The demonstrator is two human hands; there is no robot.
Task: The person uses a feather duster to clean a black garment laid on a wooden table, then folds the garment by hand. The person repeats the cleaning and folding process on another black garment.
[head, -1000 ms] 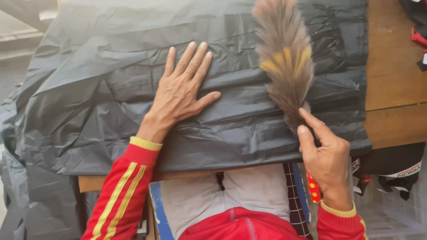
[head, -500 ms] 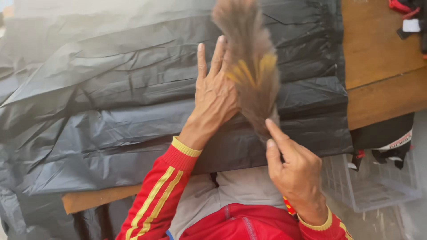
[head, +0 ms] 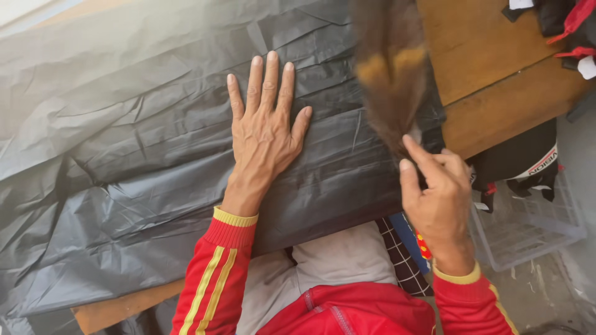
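Wooden table point(head: 496, 68), white wire basket point(head: 528, 229), grey floor point(head: 540, 298).

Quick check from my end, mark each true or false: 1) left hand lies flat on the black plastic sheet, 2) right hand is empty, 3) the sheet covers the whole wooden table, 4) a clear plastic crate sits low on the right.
1) True: the left hand lies flat, fingers spread, on the black plastic sheet.
2) False: the right hand pinches the base of a brown feather duster.
3) False: the wooden table shows bare at the upper right.
4) True: a clear plastic crate sits below the table edge on the right.
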